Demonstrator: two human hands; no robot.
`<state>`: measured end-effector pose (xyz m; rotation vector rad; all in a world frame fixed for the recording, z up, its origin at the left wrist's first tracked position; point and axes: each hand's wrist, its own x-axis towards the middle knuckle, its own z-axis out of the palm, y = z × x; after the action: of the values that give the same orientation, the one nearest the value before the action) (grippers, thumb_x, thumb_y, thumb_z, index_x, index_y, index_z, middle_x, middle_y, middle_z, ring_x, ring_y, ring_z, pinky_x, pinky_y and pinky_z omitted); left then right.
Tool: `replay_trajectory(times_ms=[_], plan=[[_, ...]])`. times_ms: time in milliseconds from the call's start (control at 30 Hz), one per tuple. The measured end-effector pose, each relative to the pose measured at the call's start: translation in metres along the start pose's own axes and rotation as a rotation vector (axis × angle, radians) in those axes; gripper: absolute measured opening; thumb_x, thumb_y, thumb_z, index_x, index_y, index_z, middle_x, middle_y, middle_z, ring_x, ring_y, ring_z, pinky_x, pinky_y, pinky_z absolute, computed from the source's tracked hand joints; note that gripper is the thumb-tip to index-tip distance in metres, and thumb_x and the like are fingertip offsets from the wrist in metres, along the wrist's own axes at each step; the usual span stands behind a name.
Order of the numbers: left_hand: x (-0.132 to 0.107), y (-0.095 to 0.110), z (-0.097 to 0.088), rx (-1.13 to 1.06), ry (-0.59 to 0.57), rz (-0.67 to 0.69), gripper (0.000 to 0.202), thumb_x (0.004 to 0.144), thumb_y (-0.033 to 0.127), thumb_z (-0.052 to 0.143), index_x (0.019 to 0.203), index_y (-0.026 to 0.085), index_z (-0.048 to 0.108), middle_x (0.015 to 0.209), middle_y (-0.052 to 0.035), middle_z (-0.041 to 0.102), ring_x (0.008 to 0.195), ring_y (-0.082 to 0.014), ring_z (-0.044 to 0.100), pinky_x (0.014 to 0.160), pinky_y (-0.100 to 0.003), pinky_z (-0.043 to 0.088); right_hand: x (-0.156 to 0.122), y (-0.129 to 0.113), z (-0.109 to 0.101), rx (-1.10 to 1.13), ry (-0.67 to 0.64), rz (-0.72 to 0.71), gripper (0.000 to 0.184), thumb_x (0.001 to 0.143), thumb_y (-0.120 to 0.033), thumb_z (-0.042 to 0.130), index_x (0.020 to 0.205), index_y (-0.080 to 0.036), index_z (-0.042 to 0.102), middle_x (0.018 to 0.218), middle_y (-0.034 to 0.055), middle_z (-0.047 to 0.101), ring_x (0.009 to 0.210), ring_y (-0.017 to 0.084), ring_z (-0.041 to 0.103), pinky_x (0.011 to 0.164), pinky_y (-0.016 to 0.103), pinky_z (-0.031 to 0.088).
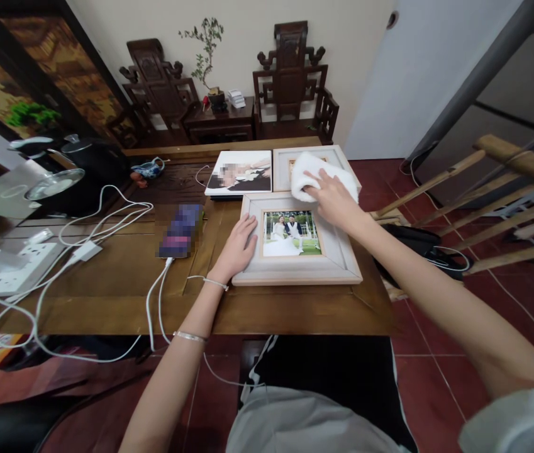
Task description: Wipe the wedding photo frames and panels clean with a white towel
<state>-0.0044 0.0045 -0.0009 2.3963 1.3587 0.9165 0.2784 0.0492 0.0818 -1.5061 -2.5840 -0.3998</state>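
On the wooden table (106,270), left hand (241,242) spread on photo frame (342,258), right hand (335,195) flat on white cloth (309,167).

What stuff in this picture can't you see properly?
Head view, far frame: its picture is covered by the white cloth and the right hand.
Head view, phone: screen is blurred.
Head view, flat print: its middle is blurred.
Head view, near frame touched by the left hand: photo details too small.

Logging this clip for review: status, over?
Left hand flat on near picture frame. Right hand pressing white cloth on its top edge. Second frame, phone close by.
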Motion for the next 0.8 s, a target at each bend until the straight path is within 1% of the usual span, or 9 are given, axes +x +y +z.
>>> replay_trajectory(times_ms=[100, 167, 233, 333, 467, 533, 600, 700, 800], plan=[[0.0, 0.0, 0.001, 0.013, 0.014, 0.0, 0.045, 0.097, 0.03, 0.042, 0.136, 0.01, 0.054, 0.147, -0.0166, 0.052, 0.146, -0.0281, 0.036, 0.122, -0.051, 0.029, 0.002, -0.022, 0.009, -0.04, -0.103, -0.034, 0.066, 0.079, 0.008, 0.037, 0.139, -0.013, 0.055, 0.159, 0.017, 0.032, 0.141, 0.043, 0.032, 0.106, 0.061, 0.035], [0.0, 0.0, 0.002, 0.021, 0.014, -0.003, 0.046, 0.097, 0.029, 0.042, 0.136, 0.009, 0.054, 0.147, -0.0174, 0.052, 0.146, -0.0281, 0.036, 0.122, -0.05, 0.029, -0.01, -0.039, 0.009, -0.073, -0.157, -0.045, 0.062, 0.084, 0.006, 0.034, 0.139, -0.014, 0.055, 0.158, 0.0203, 0.033, 0.14, 0.045, 0.034, 0.105, 0.062, 0.034], [0.0, 0.0, 0.002, 0.028, 0.01, -0.003, 0.045, 0.096, 0.028, 0.042, 0.136, 0.008, 0.054, 0.147, -0.0174, 0.052, 0.146, -0.028, 0.036, 0.122, -0.05, 0.029, -0.027, -0.054, 0.002, -0.089, -0.207, -0.064, 0.059, 0.086, 0.004, 0.035, 0.138, -0.013, 0.056, 0.156, 0.022, 0.035, 0.137, 0.047, 0.036, 0.102, 0.062, 0.035], [0.001, 0.001, 0.003, 0.034, 0.01, -0.007, 0.045, 0.096, 0.026, 0.042, 0.136, 0.01, 0.054, 0.148, -0.017, 0.051, 0.146, -0.0281, 0.036, 0.122, -0.051, 0.029, -0.059, -0.07, -0.019, -0.046, -0.307, -0.143, 0.058, 0.083, 0.003, 0.041, 0.134, -0.014, 0.059, 0.151, 0.0221, 0.042, 0.129, 0.045, 0.045, 0.095, 0.057, 0.042], [0.001, 0.002, 0.003, 0.032, 0.013, -0.019, 0.044, 0.096, 0.026, 0.042, 0.136, 0.01, 0.053, 0.148, -0.0168, 0.051, 0.147, -0.0277, 0.035, 0.122, -0.051, 0.028, -0.1, -0.085, -0.056, 0.109, -0.382, -0.267, 0.057, 0.077, 0.003, 0.045, 0.129, -0.016, 0.062, 0.141, 0.0191, 0.053, 0.118, 0.036, 0.056, 0.09, 0.048, 0.048], [0.001, 0.003, 0.003, 0.033, 0.004, -0.019, 0.045, 0.096, 0.026, 0.041, 0.136, 0.008, 0.053, 0.148, -0.0181, 0.05, 0.147, -0.028, 0.035, 0.123, -0.05, 0.027, -0.115, -0.094, -0.073, 0.192, -0.414, -0.323, 0.06, 0.075, 0.003, 0.046, 0.13, -0.016, 0.061, 0.144, 0.0178, 0.052, 0.12, 0.035, 0.056, 0.093, 0.047, 0.049], [0.001, 0.003, 0.002, 0.031, -0.003, -0.017, 0.045, 0.096, 0.026, 0.041, 0.136, 0.007, 0.053, 0.148, -0.0188, 0.05, 0.147, -0.0281, 0.034, 0.123, -0.049, 0.027, -0.123, -0.105, -0.081, 0.253, -0.437, -0.36, 0.062, 0.073, 0.004, 0.047, 0.13, -0.017, 0.06, 0.15, 0.0163, 0.046, 0.126, 0.037, 0.052, 0.096, 0.049, 0.049], [0.001, 0.002, 0.002, 0.026, -0.003, -0.015, 0.045, 0.096, 0.026, 0.041, 0.137, 0.011, 0.052, 0.149, -0.0162, 0.05, 0.147, -0.0272, 0.034, 0.123, -0.05, 0.027, -0.118, -0.115, -0.071, 0.277, -0.42, -0.339, 0.068, 0.073, 0.005, 0.046, 0.136, -0.019, 0.057, 0.156, 0.0147, 0.039, 0.137, 0.042, 0.041, 0.102, 0.057, 0.044], [0.001, 0.001, 0.002, 0.026, -0.01, -0.016, 0.045, 0.096, 0.027, 0.041, 0.137, 0.011, 0.052, 0.149, -0.0161, 0.049, 0.147, -0.0277, 0.034, 0.122, -0.052, 0.027, -0.093, -0.108, -0.037, 0.241, -0.313, -0.269, 0.074, 0.075, 0.008, 0.04, 0.142, -0.02, 0.052, 0.16, 0.0126, 0.033, 0.145, 0.04, 0.028, 0.109, 0.062, 0.035]])
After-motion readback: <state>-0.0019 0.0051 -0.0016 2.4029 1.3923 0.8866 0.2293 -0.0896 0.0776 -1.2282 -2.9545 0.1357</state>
